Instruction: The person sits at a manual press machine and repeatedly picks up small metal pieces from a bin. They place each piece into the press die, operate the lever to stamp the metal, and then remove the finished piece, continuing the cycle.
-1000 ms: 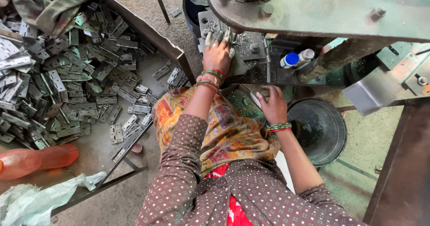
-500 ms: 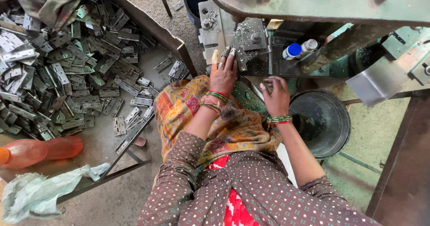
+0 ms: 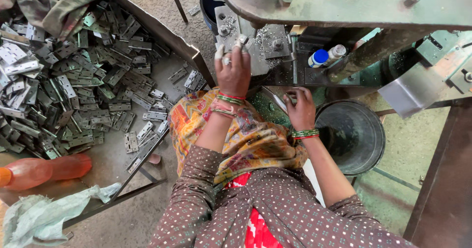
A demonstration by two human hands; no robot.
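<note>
Looming over both hands, the grey-green press machine [image 3: 354, 2] fills the upper part of the view. Far out from the left hand [image 3: 233, 71] lies the heap of metal hinges [image 3: 73, 90] in a shallow tray [image 3: 162, 31]. Just beside the right hand [image 3: 301, 111], on its outer side, stands a dark round metal bowl [image 3: 361, 135]. Draped below both wrists is a patterned orange cloth [image 3: 246, 139] over the lap. An orange bottle [image 3: 44, 168] and a pale green rag [image 3: 44, 216] lie well apart from the left hand. Above the right hand stands a small blue-capped bottle [image 3: 318, 58]. The left grip is stretched forward, taped fingers [image 3: 220, 52] nearly closed on a small metal piece [image 3: 242, 40] at the press bed. The right grip is curled shut around another hinge piece [image 3: 291, 98].
</note>
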